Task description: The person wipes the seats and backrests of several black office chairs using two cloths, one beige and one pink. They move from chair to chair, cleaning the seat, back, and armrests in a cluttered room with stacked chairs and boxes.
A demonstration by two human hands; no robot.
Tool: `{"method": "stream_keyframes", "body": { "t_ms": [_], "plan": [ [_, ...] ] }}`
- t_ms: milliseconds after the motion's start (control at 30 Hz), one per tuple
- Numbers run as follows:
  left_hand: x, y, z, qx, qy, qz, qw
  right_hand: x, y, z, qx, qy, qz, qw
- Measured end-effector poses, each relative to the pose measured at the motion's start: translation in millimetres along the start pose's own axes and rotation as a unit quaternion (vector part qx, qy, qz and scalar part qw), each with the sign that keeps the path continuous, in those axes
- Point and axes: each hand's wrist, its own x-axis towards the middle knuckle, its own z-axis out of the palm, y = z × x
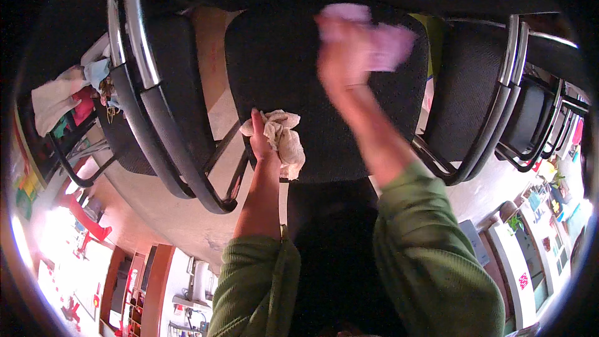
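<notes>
A black upholstered chair seat (276, 65) lies before me. My left hand (263, 142) grips a crumpled off-white cloth (288, 145) at the seat's near left edge, thumb on top. Farther out, on the right side of the seat, my right hand (341, 63) is blurred by motion. A pink cloth (390, 47) is in it, spreading past the fingers on both sides. Blur hides the right fingers' exact grip, and whether the pink cloth touches the seat cannot be told.
Black chairs with chrome and padded armrests stand close on the left (159, 126) and right (491, 117). Clothes (61, 98) are piled on another chair at far left. A pale floor (164, 201) shows between the chairs. Shelving (135, 285) stands at lower left.
</notes>
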Motion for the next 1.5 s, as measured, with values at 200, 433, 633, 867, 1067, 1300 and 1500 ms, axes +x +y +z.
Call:
{"method": "stream_keyframes", "body": {
  "t_ms": [200, 433, 633, 867, 1067, 1300, 1500],
  "plan": [
    [5, -6, -7, -0.026, 0.004, -0.009, 1.0, -67, -92, 69, 0.204, -0.192, -0.293, 0.914],
    [-4, 3, 7, 0.011, 0.028, -0.047, 0.998, 7, 88, -94, -0.015, -0.015, -0.075, 0.997],
    [-6, 0, 13, -0.002, 0.064, -0.028, 0.998, 84, -19, -180, -0.014, 0.451, -0.145, 0.881],
    [-5, -3, 8, -0.025, 0.032, -0.029, 0.999, 57, -129, 40, 0.178, 0.253, -0.239, 0.92],
    [-6, -1, 13, -0.035, 0.031, -0.02, 0.999, 21, -110, -39, 0.103, -0.054, -0.422, 0.899],
    [3, -10, 6, 0.02, 0.062, -0.033, 0.997, 152, -249, -112, 0.107, 0.409, -0.568, 0.706],
    [21, -28, -6, -0.046, -0.021, -0.039, 0.998, 86, -150, 25, 0.029, 0.223, -0.537, 0.813]
  ]
}}
